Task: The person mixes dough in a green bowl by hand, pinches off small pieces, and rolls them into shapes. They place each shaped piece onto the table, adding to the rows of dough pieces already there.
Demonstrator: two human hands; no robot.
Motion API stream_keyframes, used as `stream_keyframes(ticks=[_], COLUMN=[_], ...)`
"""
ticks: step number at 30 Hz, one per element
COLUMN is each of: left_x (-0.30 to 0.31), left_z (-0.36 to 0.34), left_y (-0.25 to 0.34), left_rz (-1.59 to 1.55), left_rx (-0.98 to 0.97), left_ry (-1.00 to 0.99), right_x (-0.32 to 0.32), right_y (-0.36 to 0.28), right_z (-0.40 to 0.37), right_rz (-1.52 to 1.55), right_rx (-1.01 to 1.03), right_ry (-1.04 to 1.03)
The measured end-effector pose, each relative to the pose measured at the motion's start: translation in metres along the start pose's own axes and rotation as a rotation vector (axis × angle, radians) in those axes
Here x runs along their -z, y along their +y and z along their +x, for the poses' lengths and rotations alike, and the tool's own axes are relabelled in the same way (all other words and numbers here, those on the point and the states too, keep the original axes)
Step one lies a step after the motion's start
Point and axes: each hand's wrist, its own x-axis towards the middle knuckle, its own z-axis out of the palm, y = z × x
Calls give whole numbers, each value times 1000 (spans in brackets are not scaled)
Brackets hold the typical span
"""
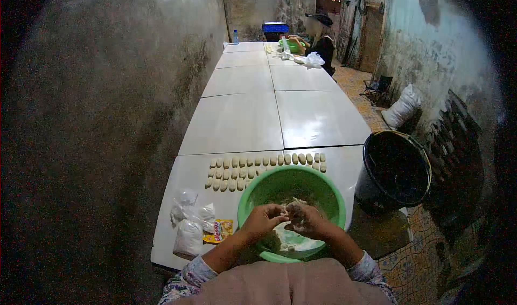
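Green plastic forms the bowl (323, 182) set at the near edge of the white table (237, 122). Above it a small lump of dough (288, 207) is pinched between the left hand (264, 219) and the right hand (304, 219), the fingers of both curled closed around it, while more pale dough (293, 241) lies in the bowl's bottom. Just beyond the bowl, rows of shaped dough pieces (258, 167) are laid on the table, clear plastic bags (188, 227) and a yellow packet (219, 229) are placed to its left, a black bucket (396, 170) is stood at the right, and a second person (323, 38) is seen at the far end.
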Motion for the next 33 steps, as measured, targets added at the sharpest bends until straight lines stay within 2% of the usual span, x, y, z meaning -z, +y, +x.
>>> stream_keyframes(ticks=[2,4,5,6,8,10,12,13,15,16,18,20,22,23,26,28,30,31,32,33], left_x=[4,4,5,6,6,5,7,8,6,6,6,7,9,5,3,3,6,7,8,8], left_z=[1,0,0,-1,-1,-2,2,3,4,4,1,2,0,2,1,0,3,3,2,2], left_y=[5,5,5,5,-4,1,4,-1,-7,-5,3,6,10,-5,11,4,-2,-12,-17,-16], left_rz=[145,99,128,157,93,51,111,151,117,118,-43,9,90,67,-50,-167,60,-263,-266,-217], left_rx=[44,50,35,21,-19,87,136,60,-85,-85,68,116,84,83,174,126,130,101,102,102], left_ry=[17,30,2,-26,-44,-48,-78,-63,-39,-39,-104,-95,-78,-26,-37,-16,38,-22,-19,-51], right_x=[-4,-8,-1,1,2,0,0,-2,-1,0,-2,-4,-8,-7,-2,-1,-2,-2,-2,-6], right_y=[1,-4,-9,-9,-7,-6,-6,3,3,2,8,8,2,3,6,6,4,-2,-6,-1], right_z=[-2,1,-2,-1,1,1,1,4,3,3,4,3,1,1,1,1,2,0,-2,0], right_rz=[19,275,188,188,-14,39,-82,-145,-136,-125,-114,-101,136,137,-30,-178,-102,-107,-111,-73], right_rx=[46,29,-88,-88,129,81,93,247,260,275,253,231,-7,-8,101,138,73,59,46,138], right_ry=[36,92,45,44,53,62,124,194,232,270,244,218,210,209,176,165,124,100,77,127])
